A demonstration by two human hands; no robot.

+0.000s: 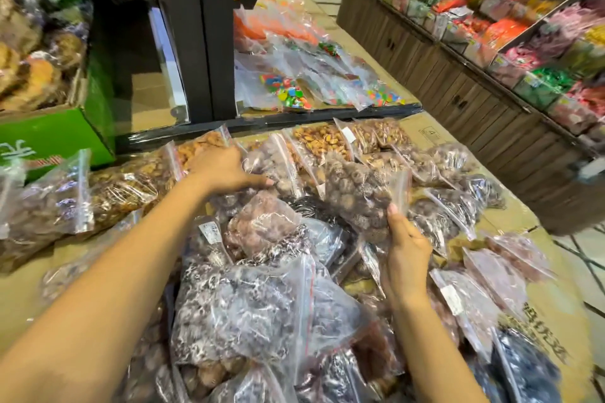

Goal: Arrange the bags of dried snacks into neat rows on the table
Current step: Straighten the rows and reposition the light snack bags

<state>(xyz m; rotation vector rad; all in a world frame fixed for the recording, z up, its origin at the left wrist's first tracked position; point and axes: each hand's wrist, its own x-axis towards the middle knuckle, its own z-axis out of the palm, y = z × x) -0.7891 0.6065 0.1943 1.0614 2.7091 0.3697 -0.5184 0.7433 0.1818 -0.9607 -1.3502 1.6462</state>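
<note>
Several clear zip bags of dried snacks cover the cardboard-topped table (435, 134). My right hand (404, 252) grips the lower edge of a bag of brown wrinkled fruit (357, 193) and holds it upright above the pile. My left hand (226, 170) reaches to the back and rests with its fingers on a bag of pale brown pieces (275, 163). A big bag of dark speckled pieces (248, 307) lies near me between my arms. A row of bags with golden nuts (322, 141) lines the far edge.
A green carton (52, 137) of snacks stands at the left. A black post (209, 29) and frame rise behind the table, with bags of coloured candy (288, 91) beyond. A wooden shelf (465, 88) of packaged sweets runs along the right.
</note>
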